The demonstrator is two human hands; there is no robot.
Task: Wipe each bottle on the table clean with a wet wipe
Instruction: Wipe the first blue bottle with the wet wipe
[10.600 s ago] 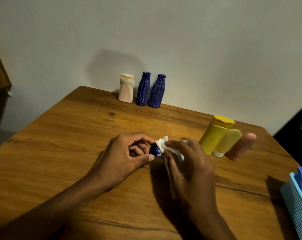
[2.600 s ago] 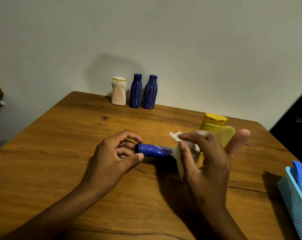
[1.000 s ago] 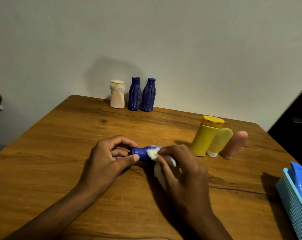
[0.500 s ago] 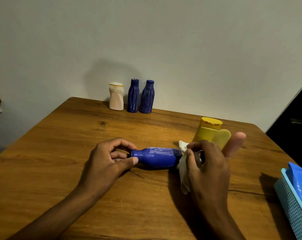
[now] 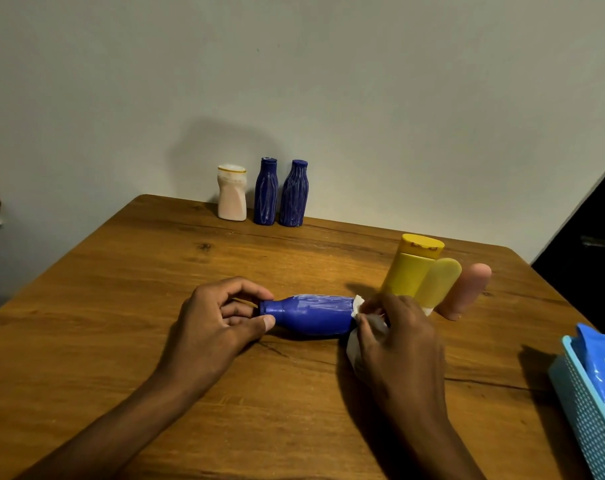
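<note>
Blue bottle [image 5: 315, 315] lies on wooden table [image 5: 121, 306], fingers clamped at both ends.

Blue bottle [image 5: 313, 315], white wipe [image 5: 358, 341], yellow bottle [image 5: 410, 273], brown table [image 5: 121, 323]

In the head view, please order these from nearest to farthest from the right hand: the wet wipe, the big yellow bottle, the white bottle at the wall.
1. wet wipe: held in the right hand itself.
2. big yellow bottle: just behind the hand.
3. white bottle: far back left, by the wall.
</note>
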